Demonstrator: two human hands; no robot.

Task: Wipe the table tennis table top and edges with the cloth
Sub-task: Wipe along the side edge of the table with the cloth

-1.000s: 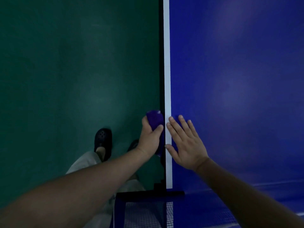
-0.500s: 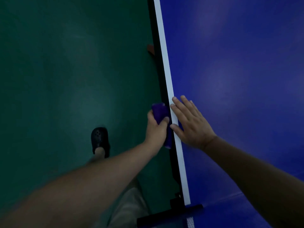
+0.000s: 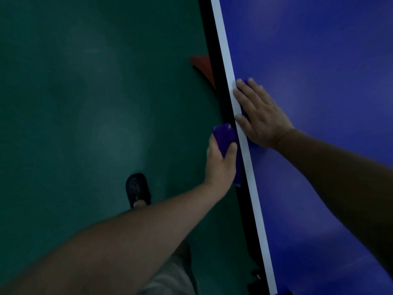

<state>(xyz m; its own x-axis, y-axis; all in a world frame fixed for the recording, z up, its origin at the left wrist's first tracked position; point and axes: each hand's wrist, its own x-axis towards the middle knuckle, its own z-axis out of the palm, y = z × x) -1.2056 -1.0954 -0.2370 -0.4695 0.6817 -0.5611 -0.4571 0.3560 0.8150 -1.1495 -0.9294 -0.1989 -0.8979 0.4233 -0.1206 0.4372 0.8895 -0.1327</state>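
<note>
Left hand (image 3: 221, 162), fingers and thumb closed round the purple cloth (image 3: 225, 137), pressing it against the black side edge (image 3: 214, 60) of the blue table (image 3: 319, 60); right hand (image 3: 260, 116), at one o'clock of the left, fingers spread flat, empty, across the white sideline (image 3: 253, 199); green floor (image 3: 74, 103) and black shoe (image 3: 137, 189) at seven o'clock.

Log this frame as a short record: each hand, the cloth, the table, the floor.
left hand: grip closed on the cloth, at the table's side edge
right hand: flat, palm down on the table top by the white line, holding nothing
cloth: purple, bunched, pressed against the dark side edge
table: blue top, white border line
floor: green; black shoe on it
</note>
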